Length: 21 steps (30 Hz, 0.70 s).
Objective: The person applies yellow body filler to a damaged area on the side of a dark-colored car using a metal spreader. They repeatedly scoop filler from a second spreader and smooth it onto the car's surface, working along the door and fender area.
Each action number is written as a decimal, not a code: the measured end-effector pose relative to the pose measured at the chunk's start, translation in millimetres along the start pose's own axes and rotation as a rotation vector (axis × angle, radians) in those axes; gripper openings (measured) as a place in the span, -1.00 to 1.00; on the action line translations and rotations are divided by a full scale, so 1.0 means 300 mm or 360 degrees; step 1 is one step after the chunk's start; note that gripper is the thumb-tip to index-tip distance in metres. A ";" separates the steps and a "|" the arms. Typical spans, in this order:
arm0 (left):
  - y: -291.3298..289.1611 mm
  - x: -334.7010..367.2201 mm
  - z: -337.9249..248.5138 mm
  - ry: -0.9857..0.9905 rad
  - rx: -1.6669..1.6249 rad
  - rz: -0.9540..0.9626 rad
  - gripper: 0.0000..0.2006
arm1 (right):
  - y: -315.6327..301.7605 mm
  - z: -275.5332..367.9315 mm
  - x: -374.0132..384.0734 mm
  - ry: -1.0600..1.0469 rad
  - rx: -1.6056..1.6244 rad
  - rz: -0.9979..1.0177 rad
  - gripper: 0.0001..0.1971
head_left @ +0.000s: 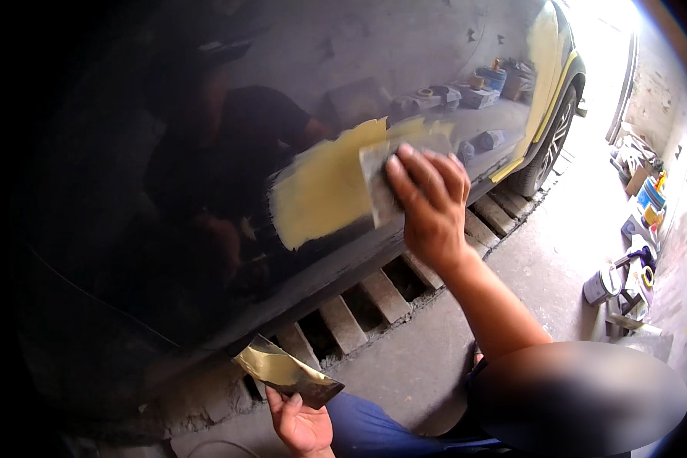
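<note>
As the right hand presses a flat grey putty spreader over the right part of the yellow putty patch, the fingers are fanned across the spreader's back, holding it to the dark car panel, thumb out of sight, so how it braces I cannot tell! This blade looks thin and light, likely with a little spring in it, and the broad back is the place to hold, well off the working edge. Down below the patch, here's the left hand, thumb and fingers narrow, pinching the lower edge of a dark putty plate, and across its face lies a creamy load of paste. That stuff looks soft, thick and slick, apt to slide if the plate tips steeply, though the plate itself seems stiff and easy to carry. Its bare lower edge, that's the clean grip! And up to the right of the patch, the car's wheel, well apart from both hands
</note>
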<state>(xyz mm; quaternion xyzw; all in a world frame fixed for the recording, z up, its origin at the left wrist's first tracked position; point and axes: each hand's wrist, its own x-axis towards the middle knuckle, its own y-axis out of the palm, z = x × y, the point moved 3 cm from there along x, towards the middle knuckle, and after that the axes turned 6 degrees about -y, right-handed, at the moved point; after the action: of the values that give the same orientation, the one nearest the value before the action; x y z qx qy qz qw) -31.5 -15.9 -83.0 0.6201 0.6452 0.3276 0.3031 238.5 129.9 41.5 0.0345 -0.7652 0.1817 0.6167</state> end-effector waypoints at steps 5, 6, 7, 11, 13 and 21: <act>0.010 0.004 0.007 -0.0018 -0.0005 0.0010 -0.35 | 0.052 -0.037 0.090 -0.0059 0.0043 -0.0093 -0.53; 0.013 0.003 0.006 -0.0010 -0.0001 -0.0008 -0.35 | 0.066 -0.024 0.094 -0.0075 0.0053 -0.0074 -0.53; 0.013 0.004 0.007 -0.0005 -0.0001 -0.0026 -0.35 | 0.081 -0.003 0.076 -0.0075 0.0079 -0.0051 -0.50; 0.003 0.015 0.021 -0.0044 0.0021 -0.0014 -0.34 | 0.085 0.062 -0.047 -0.0076 0.0166 0.0164 -0.47; 0.006 0.020 0.027 -0.0051 0.0026 -0.0027 -0.34 | 0.080 0.087 -0.113 -0.0086 0.0216 0.0288 -0.46; 0.043 0.056 0.052 -0.0101 0.0011 0.0075 -0.35 | -0.027 0.124 -0.218 -0.0101 0.0386 0.0661 -0.49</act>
<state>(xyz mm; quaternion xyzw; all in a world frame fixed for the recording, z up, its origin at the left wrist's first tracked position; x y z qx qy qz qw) -12.0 1.9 -81.7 0.6462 0.6216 0.3127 0.3135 221.5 99.2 -25.5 -0.0441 -0.7475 0.3941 0.5329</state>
